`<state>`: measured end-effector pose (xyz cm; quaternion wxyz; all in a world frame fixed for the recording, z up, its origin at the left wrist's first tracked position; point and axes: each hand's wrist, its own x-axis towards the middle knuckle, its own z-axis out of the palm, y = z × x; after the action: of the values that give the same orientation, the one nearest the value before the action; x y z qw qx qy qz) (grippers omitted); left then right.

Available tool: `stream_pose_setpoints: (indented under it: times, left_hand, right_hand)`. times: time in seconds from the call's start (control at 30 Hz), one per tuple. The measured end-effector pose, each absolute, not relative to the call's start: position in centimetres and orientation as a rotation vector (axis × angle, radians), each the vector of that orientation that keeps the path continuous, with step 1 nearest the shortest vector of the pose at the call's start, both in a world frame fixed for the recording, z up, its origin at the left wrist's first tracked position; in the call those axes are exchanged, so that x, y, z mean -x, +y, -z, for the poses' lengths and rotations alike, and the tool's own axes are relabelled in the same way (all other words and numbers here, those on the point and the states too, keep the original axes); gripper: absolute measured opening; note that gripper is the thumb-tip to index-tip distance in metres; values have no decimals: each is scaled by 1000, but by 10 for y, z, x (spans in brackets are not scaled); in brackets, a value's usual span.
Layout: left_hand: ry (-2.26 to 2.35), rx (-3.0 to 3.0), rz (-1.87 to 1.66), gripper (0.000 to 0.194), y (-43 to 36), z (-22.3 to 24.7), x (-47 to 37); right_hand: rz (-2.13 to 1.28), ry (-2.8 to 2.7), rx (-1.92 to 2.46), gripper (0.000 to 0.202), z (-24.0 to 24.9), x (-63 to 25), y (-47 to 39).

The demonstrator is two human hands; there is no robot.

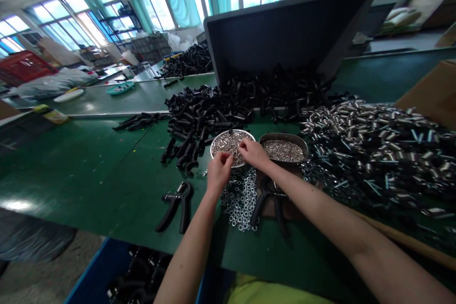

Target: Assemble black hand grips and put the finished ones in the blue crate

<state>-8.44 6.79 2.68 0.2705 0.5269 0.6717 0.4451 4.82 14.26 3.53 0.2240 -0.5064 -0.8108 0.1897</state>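
Both my hands are at a round white bowl (213,148) filled with small shiny metal pins. My left hand (219,170) is at its near left rim, thumb and fingers pinched together. My right hand (252,151) reaches over its right side, also with fingers closed in a pinch. Whatever sits between the fingertips is too small to make out. Silver nuts (242,202) lie spread below the bowl. One black hand grip (185,206) with a metal spring lies left of my left forearm. Another black hand grip (261,202) lies under my right forearm, partly covered.
An oval tin (302,147) of tiny metal parts stands right of the bowl. Black handles (199,114) are heaped behind, spilling from a tilted grey bin (285,33). Springs and bolts (377,137) pile up at right. A blue crate (96,270) holds black grips below the table edge.
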Motion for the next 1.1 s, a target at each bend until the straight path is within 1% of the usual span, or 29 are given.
stream_pose_setpoints:
  times: [0.1,0.2,0.33,0.43,0.6,0.77,0.93,1.1]
  left_hand:
    - [1615,-1419,-1097,19,42,-18,69]
    - [1525,-1493,-973,17,19,-12,49]
    - [1491,-1602,-887,14,8,-7,28]
    - [1522,-1685,-841,10,11,-5,19]
    - [1560,-1740,-811,10,16,-2,13]
    - [1603,-1704,-806,11,17,3,11]
    - [1612,-1697,-832,13,19,5,7]
    - [1602,-1968,-816,9,17,0,6]
  right_hand:
    - [-598,-2174,1350,21,-44,-77,131]
    - [-681,-2145,1311,20,-45,-118,113]
    - [-804,-2158,1325,18,-31,-161,89]
    - [-812,-2200,1366,18,-17,-171,80]
    - [-727,-2302,1380,14,-10,-165,82]
    - [-535,-2502,1406,18,-23,-153,83]
    - [-353,-2706,1414,16,-39,-142,73]
    - [-270,-2797,1438,16,-45,-140,69]
